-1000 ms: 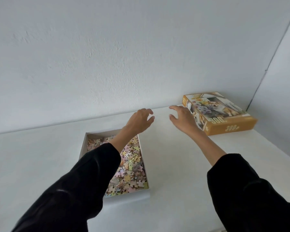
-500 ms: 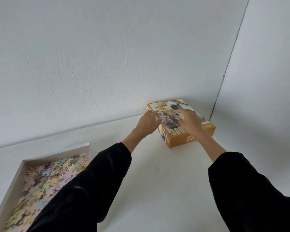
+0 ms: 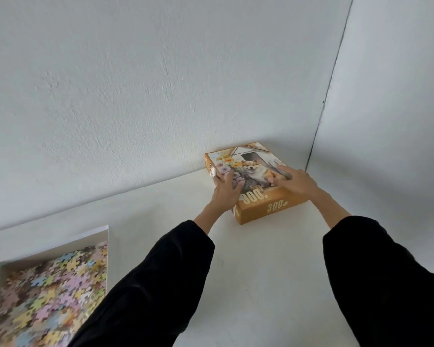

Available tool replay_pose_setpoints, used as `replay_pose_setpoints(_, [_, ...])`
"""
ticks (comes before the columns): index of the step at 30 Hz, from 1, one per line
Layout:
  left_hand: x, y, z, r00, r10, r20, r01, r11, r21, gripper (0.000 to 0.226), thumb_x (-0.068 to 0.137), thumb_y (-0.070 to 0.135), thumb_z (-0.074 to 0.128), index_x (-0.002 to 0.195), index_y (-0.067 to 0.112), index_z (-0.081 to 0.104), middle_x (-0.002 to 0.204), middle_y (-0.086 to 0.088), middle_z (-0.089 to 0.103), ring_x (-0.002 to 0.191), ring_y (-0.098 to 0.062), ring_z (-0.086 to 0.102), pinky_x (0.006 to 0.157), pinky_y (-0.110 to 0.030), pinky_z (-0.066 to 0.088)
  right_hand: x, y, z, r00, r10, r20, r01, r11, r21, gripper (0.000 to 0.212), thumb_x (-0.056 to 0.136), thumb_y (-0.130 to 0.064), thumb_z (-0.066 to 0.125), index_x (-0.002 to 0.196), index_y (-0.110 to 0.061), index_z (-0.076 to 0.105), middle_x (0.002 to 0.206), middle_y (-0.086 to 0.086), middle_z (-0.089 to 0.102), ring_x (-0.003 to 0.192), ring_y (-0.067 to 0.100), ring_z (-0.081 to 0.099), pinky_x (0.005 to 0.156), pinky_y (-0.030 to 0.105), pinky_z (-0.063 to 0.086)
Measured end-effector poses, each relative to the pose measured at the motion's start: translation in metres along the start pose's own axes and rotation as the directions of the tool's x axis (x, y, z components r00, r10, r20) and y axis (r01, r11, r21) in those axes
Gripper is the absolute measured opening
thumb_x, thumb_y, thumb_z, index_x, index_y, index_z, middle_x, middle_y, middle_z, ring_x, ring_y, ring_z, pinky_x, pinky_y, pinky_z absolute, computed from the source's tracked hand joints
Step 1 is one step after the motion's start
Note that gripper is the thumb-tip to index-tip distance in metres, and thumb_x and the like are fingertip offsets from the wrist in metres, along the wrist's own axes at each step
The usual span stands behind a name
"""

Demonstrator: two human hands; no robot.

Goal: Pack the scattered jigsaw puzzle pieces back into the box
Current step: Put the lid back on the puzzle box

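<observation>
An orange box lid (image 3: 271,209) with a dog picture lies on the white table (image 3: 261,259). Right behind it is the rough white back wall (image 3: 161,96), and the side wall (image 3: 398,96) meets that wall just beyond the lid's far right corner. The left hand (image 3: 227,190) grips the lid's near left corner, fingers bent over its left edge. The right hand (image 3: 296,182) lies on the lid's top with its fingers straight. Well to the lid's near left sits the white box base (image 3: 53,247), holding the pastel puzzle pieces (image 3: 53,284).

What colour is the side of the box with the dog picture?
Orange with pale 300 lettering on the box, seen in the head view.
</observation>
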State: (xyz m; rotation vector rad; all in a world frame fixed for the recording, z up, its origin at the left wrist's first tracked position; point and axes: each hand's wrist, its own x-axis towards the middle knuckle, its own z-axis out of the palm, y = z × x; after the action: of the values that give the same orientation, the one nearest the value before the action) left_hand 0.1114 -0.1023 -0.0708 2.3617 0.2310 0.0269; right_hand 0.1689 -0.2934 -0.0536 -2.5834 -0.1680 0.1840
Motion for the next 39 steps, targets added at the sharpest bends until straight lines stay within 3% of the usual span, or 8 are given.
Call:
replay_pose_setpoints(4, [-0.004, -0.001, 0.000, 0.999, -0.038, -0.027, 0.036, 0.995, -0.088, 0.049, 0.096, 0.035, 0.037, 0.138, 0.013, 0.027, 0.143, -0.025, 0.014, 0.127, -0.040, 0.034, 0.105, -0.044, 0.034, -0.010, -0.009, 0.001, 0.999, -0.022, -0.034, 0.025, 0.993, 0.116, 0.065, 0.075, -0.055, 0.065, 0.133, -0.032, 0.047, 0.140, 0.008, 0.045, 0.126, 0.030, 0.043, 0.095, 0.035, 0.037])
replay_pose_setpoints(8, [-0.010, -0.014, -0.013, 0.984, -0.096, -0.149, 0.077, 0.989, -0.130, 0.042, 0.095, 0.029, 0.036, 0.135, 0.014, 0.033, 0.138, -0.023, 0.021, 0.113, -0.043, 0.047, 0.101, -0.048, 0.039, -0.026, -0.033, 0.016, 0.997, -0.044, -0.057, 0.053, 0.984, 0.172, 0.070, 0.072, -0.056, 0.066, 0.134, -0.030, 0.046, 0.141, 0.008, 0.043, 0.129, 0.028, 0.040, 0.098, 0.036, 0.036])
replay_pose_setpoints(11, [-0.021, -0.025, -0.037, 0.970, -0.098, -0.224, 0.069, 0.989, -0.133, 0.041, 0.095, 0.026, 0.037, 0.136, 0.019, 0.036, 0.138, -0.020, 0.025, 0.109, -0.037, 0.051, 0.100, -0.042, 0.041, -0.039, -0.057, 0.027, 0.995, -0.083, -0.060, 0.093, 0.977, 0.193, 0.068, 0.075, -0.053, 0.065, 0.135, -0.028, 0.044, 0.142, 0.008, 0.042, 0.133, 0.026, 0.033, 0.099, 0.036, 0.035])
replay_pose_setpoints(18, [-0.065, -0.053, -0.108, 0.944, -0.072, -0.321, 0.046, 0.995, -0.090, 0.041, 0.097, 0.027, 0.039, 0.138, 0.025, 0.039, 0.139, -0.015, 0.030, 0.111, -0.028, 0.051, 0.086, -0.025, 0.038, -0.072, -0.122, 0.035, 0.979, -0.199, -0.037, 0.202, 0.965, 0.166, 0.069, 0.075, -0.057, 0.063, 0.135, -0.031, 0.040, 0.145, 0.009, 0.033, 0.133, 0.033, 0.027, 0.103, 0.039, 0.030])
replay_pose_setpoints(28, [-0.153, -0.132, -0.225, 0.920, -0.069, -0.386, 0.078, 0.997, 0.006, 0.038, 0.093, 0.031, 0.045, 0.131, 0.029, 0.048, 0.133, -0.016, 0.046, 0.110, -0.028, 0.054, 0.095, -0.039, 0.047, -0.148, -0.240, 0.064, 0.909, -0.407, 0.089, 0.409, 0.913, -0.007, 0.068, 0.080, -0.062, 0.051, 0.140, -0.035, 0.032, 0.139, 0.016, 0.038, 0.132, 0.034, 0.030, 0.099, 0.041, 0.034])
replay_pose_setpoints(30, [-0.177, -0.147, -0.242, 0.913, -0.064, -0.403, 0.078, 0.997, 0.019, 0.038, 0.094, 0.029, 0.045, 0.131, 0.027, 0.049, 0.133, -0.015, 0.048, 0.105, -0.025, 0.056, 0.086, -0.030, 0.050, -0.163, -0.258, 0.077, 0.903, -0.423, 0.074, 0.424, 0.906, 0.010, 0.064, 0.081, -0.063, 0.049, 0.138, -0.038, 0.034, 0.136, 0.018, 0.038, 0.130, 0.034, 0.034, 0.098, 0.041, 0.036])
replay_pose_setpoints(33, [-0.213, -0.168, -0.261, 0.906, -0.063, -0.418, 0.077, 0.997, 0.017, 0.037, 0.095, 0.027, 0.044, 0.132, 0.023, 0.049, 0.131, -0.013, 0.050, 0.092, -0.017, 0.056, 0.059, -0.007, 0.041, -0.190, -0.282, 0.096, 0.886, -0.460, 0.058, 0.460, 0.888, 0.018, 0.062, 0.081, -0.063, 0.048, 0.137, -0.038, 0.036, 0.135, 0.019, 0.037, 0.128, 0.035, 0.036, 0.095, 0.039, 0.038])
replay_pose_setpoints(39, [-0.278, -0.207, -0.273, 0.898, -0.123, -0.423, 0.111, 0.992, -0.053, 0.036, 0.094, 0.032, 0.045, 0.130, 0.028, 0.049, 0.133, -0.013, 0.049, 0.107, -0.027, 0.058, 0.076, -0.029, 0.053, -0.243, -0.303, 0.132, 0.858, -0.506, 0.090, 0.508, 0.862, 0.004, 0.063, 0.083, -0.063, 0.046, 0.139, -0.037, 0.034, 0.134, 0.018, 0.035, 0.127, 0.033, 0.037, 0.091, 0.037, 0.040])
